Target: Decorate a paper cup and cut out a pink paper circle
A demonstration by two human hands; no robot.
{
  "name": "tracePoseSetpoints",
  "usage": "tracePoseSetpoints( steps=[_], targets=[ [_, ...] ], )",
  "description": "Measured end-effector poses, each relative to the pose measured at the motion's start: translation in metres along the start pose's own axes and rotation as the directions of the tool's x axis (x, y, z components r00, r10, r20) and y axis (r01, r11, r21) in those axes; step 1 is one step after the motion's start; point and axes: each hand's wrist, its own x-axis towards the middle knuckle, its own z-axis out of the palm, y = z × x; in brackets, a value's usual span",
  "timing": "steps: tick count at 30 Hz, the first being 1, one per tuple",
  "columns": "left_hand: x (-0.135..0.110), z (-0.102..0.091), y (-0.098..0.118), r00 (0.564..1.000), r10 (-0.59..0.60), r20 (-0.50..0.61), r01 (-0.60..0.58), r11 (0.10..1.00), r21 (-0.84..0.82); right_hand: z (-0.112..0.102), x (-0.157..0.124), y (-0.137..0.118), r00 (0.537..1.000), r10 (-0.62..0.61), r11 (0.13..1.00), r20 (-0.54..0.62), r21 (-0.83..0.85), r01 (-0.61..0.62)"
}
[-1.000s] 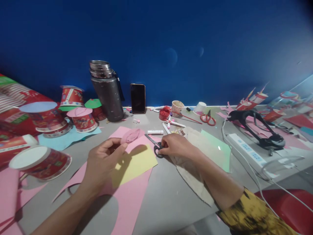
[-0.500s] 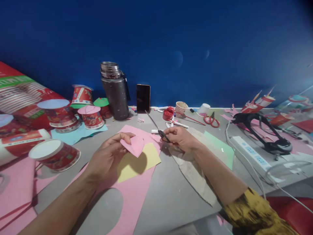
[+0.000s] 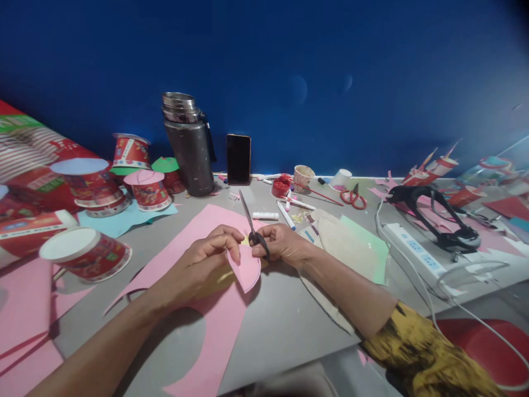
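Lying on its side at the near left of the grey table (image 3: pixel 285 325), a red cup (image 3: pixel 85 253) shows a white paper disc over its mouth; contents cannot be told. Beyond it, left of the flask (image 3: pixel 189 144), more red cups (image 3: pixel 147 190) stand mouth-down, each capped with a coloured paper disc. The flask stands upright by the blue wall with its lid on. Right of the flask, past a dark phone (image 3: pixel 238 159) propped on the wall, a small patterned cup (image 3: pixel 302 177) stands mouth-up and a white cup (image 3: pixel 340 180) lies tipped beside red scissors (image 3: pixel 352 198); nothing can be made out inside either.

In front of the flask, the left hand (image 3: pixel 202 262) is closed narrow, thumb and fingers pinching the top edge of a rounded pink cutout (image 3: pixel 247 268), held just above the big pink sheet (image 3: pixel 215 325). The right hand (image 3: pixel 283 246) is curled through the handles of black scissors (image 3: pixel 253 229), blades together and pointing away towards the flask. Scissor handles and cutout touch or nearly touch.
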Motion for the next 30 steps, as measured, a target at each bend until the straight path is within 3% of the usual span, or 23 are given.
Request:
tracePoseSetpoints(
  steps=[4, 8, 10, 14, 18, 22, 25, 30],
  targets=[
    [-0.001, 0.006, -0.001, 0.999, -0.018, -0.030, 0.016, 0.998, -0.055, 0.003, 0.000, 0.002, 0.999, -0.008, 0.998, -0.034, 0.055, 0.010],
    [-0.001, 0.011, 0.011, 0.964, -0.240, -0.118, 0.192, 0.928, -0.321, 0.006, 0.003, 0.000, 0.980, -0.095, 0.981, -0.173, 0.149, 0.122],
    [0.000, 0.012, 0.015, 0.938, -0.307, -0.162, 0.226, 0.894, -0.388, 0.007, 0.005, -0.001, 0.952, -0.143, 0.959, -0.271, 0.199, 0.201],
    [0.000, 0.016, 0.015, 0.938, -0.341, -0.061, 0.275, 0.841, -0.466, 0.009, 0.007, -0.003, 0.896, -0.208, 0.912, -0.392, 0.254, 0.323],
    [0.000, 0.032, 0.011, 0.897, -0.441, -0.008, 0.361, 0.744, -0.563, 0.017, 0.006, -0.003, 0.861, -0.224, 0.897, -0.457, 0.249, 0.366],
    [-0.001, 0.041, 0.007, 0.912, -0.411, 0.004, 0.347, 0.766, -0.542, 0.028, 0.003, -0.003, 0.848, -0.220, 0.900, -0.483, 0.235, 0.367],
    [-0.001, 0.040, 0.005, 0.881, -0.461, -0.108, 0.329, 0.759, -0.562, 0.033, 0.002, 0.000, 0.863, -0.222, 0.915, -0.455, 0.208, 0.345],
    [0.003, 0.030, 0.008, 0.828, -0.528, -0.187, 0.324, 0.724, -0.609, 0.030, 0.003, 0.007, 0.902, -0.172, 0.936, -0.395, 0.221, 0.275]
  ],
)
